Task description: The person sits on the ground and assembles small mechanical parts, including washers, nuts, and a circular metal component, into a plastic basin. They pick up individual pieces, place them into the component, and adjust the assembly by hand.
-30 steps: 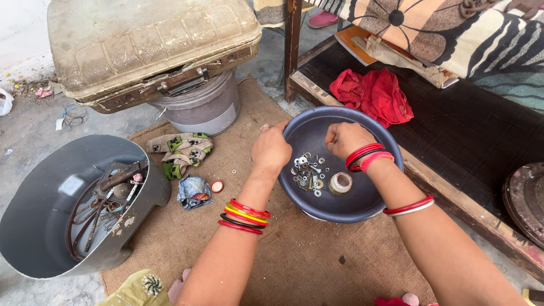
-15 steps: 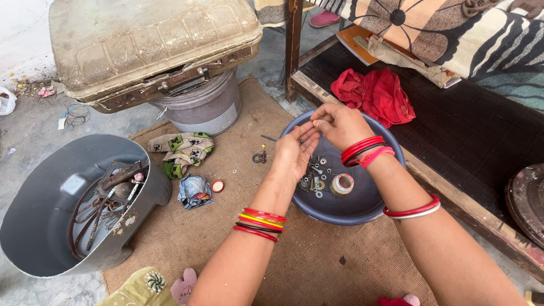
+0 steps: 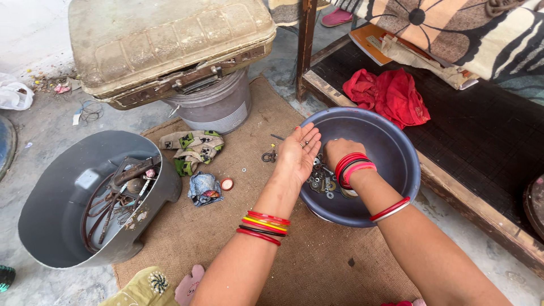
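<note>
Burlap matting [image 3: 187, 226] on the concrete floor carries a dark bowl [image 3: 391, 147] at its right edge, where the left hand [image 3: 299, 154] lies flat open, palm-up and seemingly empty, while the right hand [image 3: 335, 151] dips curled among washers [image 3: 321, 182], its grip hidden.

open: burlap mat [image 3: 317, 266] near side | blocked: bowl [image 3: 396, 153] rim, wooden frame [image 3: 453, 187] right

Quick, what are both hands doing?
Left hand: open, palm up, empty.
Right hand: reaching into round dark blue plastic bowl; grip cannot be told.
</note>
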